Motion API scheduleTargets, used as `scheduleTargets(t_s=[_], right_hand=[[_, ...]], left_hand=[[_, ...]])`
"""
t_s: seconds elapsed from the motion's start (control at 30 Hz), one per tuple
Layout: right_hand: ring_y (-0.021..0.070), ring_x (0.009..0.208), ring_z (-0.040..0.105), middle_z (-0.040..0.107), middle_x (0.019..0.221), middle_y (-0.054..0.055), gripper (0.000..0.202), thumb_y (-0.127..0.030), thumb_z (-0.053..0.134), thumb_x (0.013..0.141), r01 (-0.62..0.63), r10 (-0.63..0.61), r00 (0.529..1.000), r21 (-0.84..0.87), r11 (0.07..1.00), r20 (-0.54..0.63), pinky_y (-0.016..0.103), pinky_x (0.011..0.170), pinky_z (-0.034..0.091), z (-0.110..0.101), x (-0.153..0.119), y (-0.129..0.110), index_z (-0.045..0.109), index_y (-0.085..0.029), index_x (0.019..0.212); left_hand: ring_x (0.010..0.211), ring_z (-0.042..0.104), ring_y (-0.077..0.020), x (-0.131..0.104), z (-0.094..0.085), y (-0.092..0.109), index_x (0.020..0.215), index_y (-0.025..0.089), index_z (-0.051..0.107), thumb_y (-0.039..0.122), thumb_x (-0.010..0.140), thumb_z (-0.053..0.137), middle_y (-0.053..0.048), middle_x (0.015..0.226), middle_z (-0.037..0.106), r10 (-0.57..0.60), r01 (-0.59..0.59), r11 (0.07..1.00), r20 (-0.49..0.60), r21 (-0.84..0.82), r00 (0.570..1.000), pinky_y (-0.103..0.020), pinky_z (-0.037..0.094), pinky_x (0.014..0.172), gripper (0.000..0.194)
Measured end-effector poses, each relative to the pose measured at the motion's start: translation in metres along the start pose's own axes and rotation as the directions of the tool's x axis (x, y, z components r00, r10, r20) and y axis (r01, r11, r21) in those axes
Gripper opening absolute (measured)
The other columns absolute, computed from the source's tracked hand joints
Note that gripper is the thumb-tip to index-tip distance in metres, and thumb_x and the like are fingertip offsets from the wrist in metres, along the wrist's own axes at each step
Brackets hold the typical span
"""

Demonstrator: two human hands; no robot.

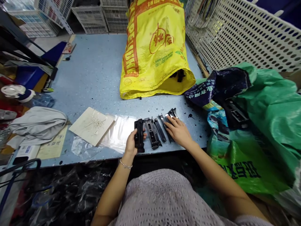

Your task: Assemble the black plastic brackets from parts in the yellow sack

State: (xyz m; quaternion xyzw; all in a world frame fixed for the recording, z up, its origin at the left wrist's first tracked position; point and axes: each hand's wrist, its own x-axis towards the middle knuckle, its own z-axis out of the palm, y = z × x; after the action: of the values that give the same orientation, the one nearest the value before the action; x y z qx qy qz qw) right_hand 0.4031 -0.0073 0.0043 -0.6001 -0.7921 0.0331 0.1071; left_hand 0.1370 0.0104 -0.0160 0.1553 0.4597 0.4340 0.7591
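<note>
Fingers of the left hand (pixel 131 143) wrap a black part (pixel 139 139) on the table (pixel 94 72) — a light, steady grip suits it; past a black frame (pixel 151 133), the right hand (pixel 182 134) touches dark strips (pixel 163 123), fingers slightly spread — gentle pressure should limit sliding.

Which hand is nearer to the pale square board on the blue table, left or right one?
Left hand: it holds a black part to the right of the board. The right hand is farther right, over more black pieces.
</note>
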Motion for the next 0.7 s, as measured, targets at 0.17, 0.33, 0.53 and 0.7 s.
scheduleTargets(t_s=[0.17, 0.33, 0.53, 0.7], right_hand=[[0.0257, 0.143, 0.033, 0.041, 0.153, 0.011, 0.048, -0.016, 0.042, 0.099, 0.333, -0.326, 0.943, 0.199, 0.922, -0.067, 0.049, 0.113, 0.038, -0.038, 0.005, -0.035, 0.042, -0.021, 0.147], [0.0235, 0.123, 0.057, 0.060, 0.136, 0.011, 0.041, -0.022, 0.043, 0.100, 0.460, -0.501, 0.866, 0.380, 0.803, 0.010, 0.043, 0.101, 0.049, -0.046, 0.026, -0.054, 0.048, -0.021, 0.140], [0.0276, 0.110, 0.064, 0.069, 0.117, 0.011, 0.036, -0.041, 0.054, 0.094, -0.099, 0.052, 0.995, 0.786, 0.610, 0.085, 0.046, 0.095, 0.051, -0.015, 0.038, -0.051, 0.062, -0.020, 0.122], [0.0212, 0.095, 0.069, 0.072, 0.104, 0.010, 0.033, -0.046, 0.060, 0.089, -0.380, 0.039, 0.916, 0.894, -0.238, 0.399, 0.039, 0.087, 0.054, 0.005, 0.056, -0.111, 0.065, -0.018, 0.107]], left_hand=[[0.058, 0.065, -0.0165, -0.040, -0.001, 0.031, 0.104, 0.004, 0.070, 0.049, 0.089, 0.052, -0.014, 0.076, 0.073, -0.241, 0.139, 0.930, 0.281, 0.339, 0.929, -0.024, 0.050, 0.057, 0.051], [0.081, 0.067, -0.0255, -0.051, -0.008, 0.048, 0.100, 0.012, 0.073, 0.056, 0.092, 0.045, -0.015, 0.089, 0.073, -0.140, -0.052, 0.803, 0.273, 0.593, 0.952, -0.039, 0.053, 0.078, 0.052], [0.092, 0.056, -0.0243, -0.005, -0.055, 0.030, 0.080, 0.019, 0.071, 0.028, 0.077, 0.070, -0.010, 0.094, 0.062, 0.643, -0.367, 0.247, 0.131, 0.897, 0.754, -0.037, 0.045, 0.085, 0.010], [0.066, 0.051, -0.0139, 0.002, -0.079, 0.051, 0.067, 0.016, 0.063, 0.036, 0.076, 0.072, 0.000, 0.069, 0.054, 0.529, -0.354, 0.528, 0.027, 0.772, 0.848, -0.026, 0.041, 0.065, 0.024]])
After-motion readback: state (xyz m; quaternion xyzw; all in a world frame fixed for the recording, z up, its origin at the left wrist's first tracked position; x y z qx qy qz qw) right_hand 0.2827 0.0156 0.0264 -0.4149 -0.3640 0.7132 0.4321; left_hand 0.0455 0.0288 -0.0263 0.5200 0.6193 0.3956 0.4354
